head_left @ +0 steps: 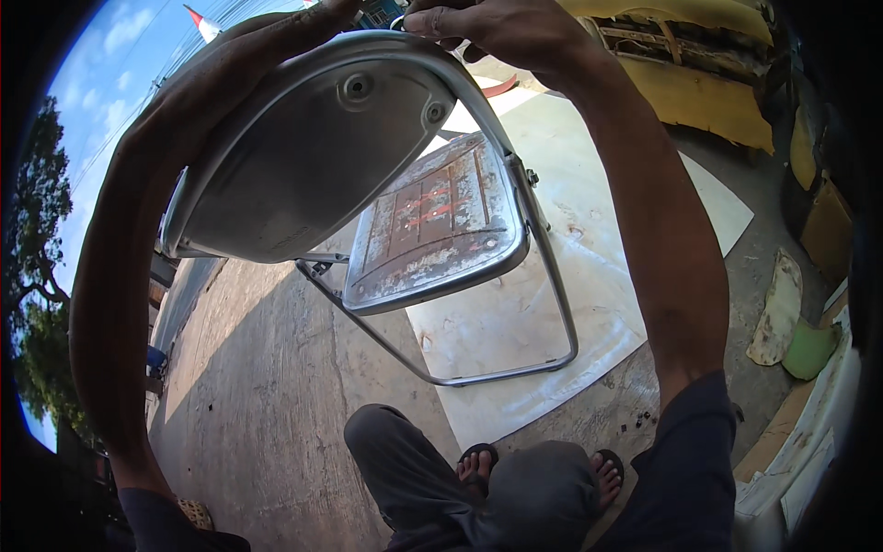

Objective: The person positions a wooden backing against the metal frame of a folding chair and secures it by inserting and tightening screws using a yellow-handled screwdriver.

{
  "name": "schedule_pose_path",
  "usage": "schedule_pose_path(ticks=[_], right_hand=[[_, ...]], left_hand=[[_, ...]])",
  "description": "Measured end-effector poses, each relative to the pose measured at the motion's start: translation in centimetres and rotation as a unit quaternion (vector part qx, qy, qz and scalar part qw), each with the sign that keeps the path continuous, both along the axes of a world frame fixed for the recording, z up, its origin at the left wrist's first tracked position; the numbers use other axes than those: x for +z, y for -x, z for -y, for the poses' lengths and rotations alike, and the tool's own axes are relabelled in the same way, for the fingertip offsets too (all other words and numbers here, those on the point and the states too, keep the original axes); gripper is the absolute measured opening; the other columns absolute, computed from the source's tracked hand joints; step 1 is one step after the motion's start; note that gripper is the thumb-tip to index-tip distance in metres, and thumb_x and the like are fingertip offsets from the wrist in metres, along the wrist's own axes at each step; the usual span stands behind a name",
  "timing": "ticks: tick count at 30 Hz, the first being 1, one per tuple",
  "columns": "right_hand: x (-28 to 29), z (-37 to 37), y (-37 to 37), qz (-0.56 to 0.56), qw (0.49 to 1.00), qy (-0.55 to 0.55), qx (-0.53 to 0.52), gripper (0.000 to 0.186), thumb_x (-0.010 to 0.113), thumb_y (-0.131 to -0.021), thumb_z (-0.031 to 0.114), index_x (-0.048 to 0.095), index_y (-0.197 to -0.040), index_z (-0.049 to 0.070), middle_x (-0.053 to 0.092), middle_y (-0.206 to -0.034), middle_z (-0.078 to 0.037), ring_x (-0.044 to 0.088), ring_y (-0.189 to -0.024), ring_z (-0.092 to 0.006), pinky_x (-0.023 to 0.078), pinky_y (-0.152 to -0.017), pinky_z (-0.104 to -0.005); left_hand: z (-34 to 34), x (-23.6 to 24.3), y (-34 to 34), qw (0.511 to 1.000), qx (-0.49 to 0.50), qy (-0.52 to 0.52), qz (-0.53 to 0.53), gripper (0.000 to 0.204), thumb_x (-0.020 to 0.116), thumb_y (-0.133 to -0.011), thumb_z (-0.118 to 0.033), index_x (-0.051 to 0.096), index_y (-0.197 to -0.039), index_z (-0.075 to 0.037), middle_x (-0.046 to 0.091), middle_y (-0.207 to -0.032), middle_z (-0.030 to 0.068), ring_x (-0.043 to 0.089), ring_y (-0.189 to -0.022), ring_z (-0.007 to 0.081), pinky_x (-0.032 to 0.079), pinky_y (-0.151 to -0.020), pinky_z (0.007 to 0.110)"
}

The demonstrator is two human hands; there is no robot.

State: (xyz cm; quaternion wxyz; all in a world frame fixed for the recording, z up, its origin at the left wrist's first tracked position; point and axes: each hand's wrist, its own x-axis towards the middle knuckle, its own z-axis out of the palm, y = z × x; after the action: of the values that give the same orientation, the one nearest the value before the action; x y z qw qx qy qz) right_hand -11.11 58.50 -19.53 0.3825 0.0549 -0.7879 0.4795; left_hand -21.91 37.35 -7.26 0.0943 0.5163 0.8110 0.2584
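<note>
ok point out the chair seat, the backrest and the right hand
chair seat [437,225], head view, on its rusty underside
backrest [303,156], head view, on the grey metal back panel
right hand [497,23], head view, on the knuckles

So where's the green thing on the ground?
In the head view the green cushion piece lies low on the person's right, on the concrete beside a pale scrap of foam, well clear of the metal folding chair held up in both hands.
</note>
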Motion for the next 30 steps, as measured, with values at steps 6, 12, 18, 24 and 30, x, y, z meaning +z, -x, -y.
schedule_pose_path(ticks=[6,12,18,24,30], right_hand=[[2.4,-0.2,3.7,0.025,0.975,0.008,0.223,0.032,0.066,-0.097,0.023,0.068,-0.119,0.000,0.070,-0.104,-0.010,0.064,-0.092,-0.0170,0.052,-0.081,-0.0323],[1.4,0.1,4.4,-0.073,0.973,0.133,0.175,0.025,0.064,-0.100,0.019,0.069,-0.116,0.001,0.069,-0.097,-0.008,0.061,-0.084,-0.0154,0.052,-0.076,-0.0307],[1.6,0.6,3.7,-0.114,0.967,0.082,0.214,0.025,0.065,-0.099,0.020,0.070,-0.113,0.000,0.069,-0.094,-0.004,0.061,-0.074,-0.0090,0.051,-0.067,-0.0239],[3.0,3.3,1.7,-0.063,0.991,0.012,0.114,0.024,0.064,-0.099,0.018,0.071,-0.108,-0.003,0.072,-0.093,-0.008,0.065,-0.081,-0.0117,0.053,-0.073,-0.0275],[-3.1,4.9,0.8,-0.302,0.947,0.102,-0.023,0.019,0.068,-0.096,0.017,0.069,-0.106,0.000,0.075,-0.090,-0.010,0.072,-0.082,-0.0143,0.055,-0.071,-0.0295]], left_hand=[[-0.5,-0.2,2.0,0.995,0.056,-0.029,-0.074,0.055,0.061,-0.097,-0.052,0.065,-0.125,-0.004,0.069,-0.117,0.0127,0.067,-0.106,0.0174,0.052,-0.093,0.031],[-0.9,-1.3,1.3,0.987,0.035,-0.085,-0.129,0.045,0.059,-0.102,-0.032,0.060,-0.136,-0.003,0.069,-0.120,0.0121,0.068,-0.104,0.0173,0.053,-0.095,0.030],[-0.9,-1.2,0.7,0.980,0.018,-0.078,-0.182,0.047,0.052,-0.104,-0.042,0.059,-0.139,-0.010,0.072,-0.114,0.0139,0.072,-0.094,0.0185,0.057,-0.086,0.033],[-0.5,-1.2,1.4,0.973,0.053,-0.072,-0.210,0.051,0.056,-0.101,-0.045,0.059,-0.139,-0.011,0.072,-0.112,0.0134,0.072,-0.092,0.0181,0.056,-0.086,0.035],[-0.9,-1.5,0.3,0.969,0.057,-0.081,-0.226,0.047,0.058,-0.102,-0.037,0.059,-0.139,-0.007,0.071,-0.115,0.0109,0.070,-0.092,0.0145,0.056,-0.084,0.028]])
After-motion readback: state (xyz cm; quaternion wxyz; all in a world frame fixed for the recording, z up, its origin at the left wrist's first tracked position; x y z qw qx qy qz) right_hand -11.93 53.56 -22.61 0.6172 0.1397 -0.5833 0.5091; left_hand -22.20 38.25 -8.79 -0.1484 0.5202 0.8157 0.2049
